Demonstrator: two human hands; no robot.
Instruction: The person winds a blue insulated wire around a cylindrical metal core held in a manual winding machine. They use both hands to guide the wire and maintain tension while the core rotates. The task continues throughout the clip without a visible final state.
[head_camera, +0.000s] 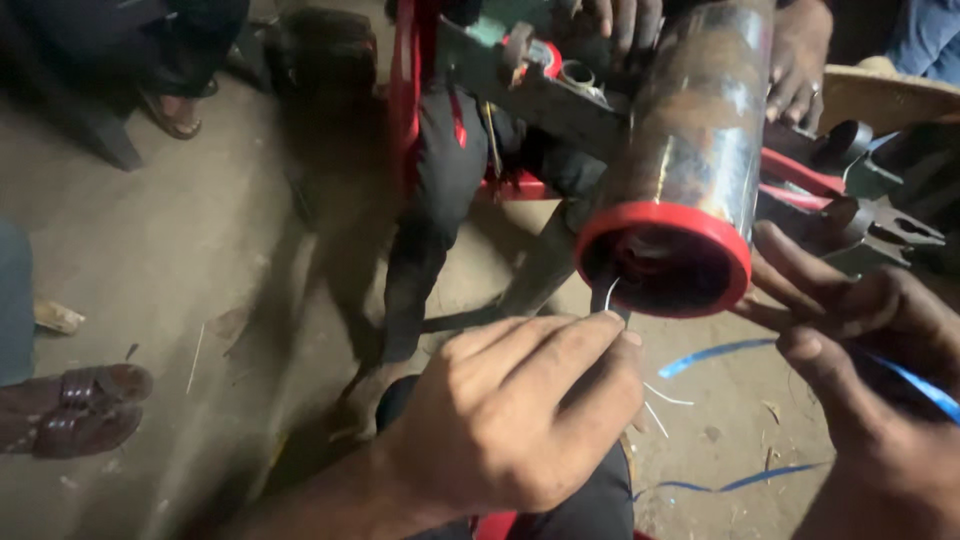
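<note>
A shiny metal cylinder (700, 120) with a red ring (600, 225) around its open end lies tilted toward me on a metal frame. My left hand (510, 410) is just below the opening and pinches a thin pale wire (611, 293) that rises into the dark bore. My right hand (860, 340) is at the right of the ring with its fingers spread, the fingertips touching the red rim. A blue strip (715, 352) runs past this hand; whether the hand holds it is unclear. Another person's hands (800, 60) rest on the cylinder's far end.
A red and grey metal stand (520, 95) carries the cylinder, with dark metal brackets (880, 225) at the right. Another blue strip (740, 482) and pale scraps lie on the dusty floor. Sandalled feet (75, 405) of other people are at the left, and a dark-trousered leg (430, 220) at centre.
</note>
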